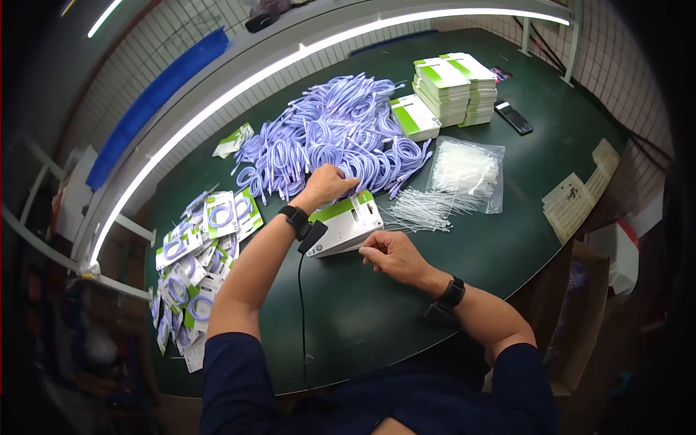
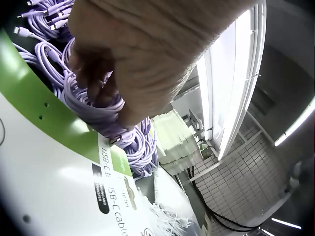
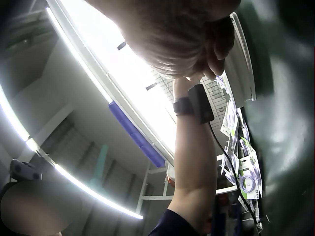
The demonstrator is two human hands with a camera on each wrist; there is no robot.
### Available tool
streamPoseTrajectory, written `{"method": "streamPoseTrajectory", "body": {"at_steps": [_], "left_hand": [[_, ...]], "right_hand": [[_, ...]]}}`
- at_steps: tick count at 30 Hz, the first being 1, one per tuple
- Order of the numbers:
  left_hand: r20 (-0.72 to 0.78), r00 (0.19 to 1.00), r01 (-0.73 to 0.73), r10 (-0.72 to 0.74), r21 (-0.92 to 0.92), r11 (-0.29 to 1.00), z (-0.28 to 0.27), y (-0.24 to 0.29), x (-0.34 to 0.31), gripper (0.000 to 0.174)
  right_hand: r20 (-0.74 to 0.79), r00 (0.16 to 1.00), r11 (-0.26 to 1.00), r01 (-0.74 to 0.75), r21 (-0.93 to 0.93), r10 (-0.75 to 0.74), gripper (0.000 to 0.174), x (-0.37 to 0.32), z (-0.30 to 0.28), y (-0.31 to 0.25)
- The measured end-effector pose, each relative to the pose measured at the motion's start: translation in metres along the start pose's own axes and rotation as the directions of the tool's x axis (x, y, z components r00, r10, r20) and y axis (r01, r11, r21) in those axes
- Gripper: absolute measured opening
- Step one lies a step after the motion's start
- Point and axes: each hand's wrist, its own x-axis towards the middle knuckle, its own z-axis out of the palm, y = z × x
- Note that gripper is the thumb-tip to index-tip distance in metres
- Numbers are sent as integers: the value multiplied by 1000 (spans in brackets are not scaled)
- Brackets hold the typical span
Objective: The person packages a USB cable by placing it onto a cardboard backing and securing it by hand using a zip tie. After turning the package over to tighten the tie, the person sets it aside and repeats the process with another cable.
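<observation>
Bent over the near edge of a heap of purple USB-C cables (image 1: 348, 138), my left hand (image 1: 330, 185) grips one coiled cable (image 2: 91, 112). The left wrist view shows the fingers curled round that coil. Just below this hand lies a stack of white-and-green packaging cards (image 1: 344, 232), the top one printed with USB-C cable wording. My right hand (image 1: 397, 257) is at the stack's right corner, fingers loosely curled, with nothing visible in them. In the right wrist view its fingertips (image 3: 216, 64) overlap the stack's edge.
Packed cables on cards (image 1: 196, 268) are piled at the left. White zip ties (image 1: 424, 209) lie right of the cards, beside a plastic bag of more ties (image 1: 467, 170). Behind stand tall card stacks (image 1: 457, 87) and a phone (image 1: 513, 117). A wire (image 1: 301, 312) trails from my left wrist.
</observation>
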Motion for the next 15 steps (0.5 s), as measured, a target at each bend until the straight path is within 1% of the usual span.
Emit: {"method": "streamPoseTrajectory", "body": {"at_steps": [1,4,5,6,8,9,12,13,15], "left_hand": [[10,1000,-15,15,30,999,0,-1,2,56],[32,997,75,-71,-123,990,-1,-8,1,44],[30,997,75,-71,-116,990,-3,-13,-2,44],[5,995,96,-98,-263,960,-4,-18,-6,40],[-32,985,123,-167,-543,831,-8,-30,-16,32],[-35,984,130,-177,-544,829,-10,-37,-20,32],[-70,971,82,-229,-801,593,-19,-53,-38,28],[-77,967,82,-241,-808,584,-21,-57,-44,28],[-85,957,58,-279,-882,468,-27,-65,-55,33]], "right_hand": [[12,1000,1000,18,-5,-18,16,-1,1,1],[23,999,999,44,0,-44,17,-3,3,-1],[31,999,999,40,-3,-40,17,-4,3,-2],[42,999,999,32,-7,-32,17,-5,3,-2],[41,998,999,42,-19,-41,17,-5,3,-1],[39,998,998,52,-35,-50,17,-4,3,-1],[56,997,997,53,-51,-50,16,-5,5,-1],[64,997,998,48,-48,-44,15,-5,5,-2],[91,995,998,39,-54,-34,14,-5,5,-3]]}}
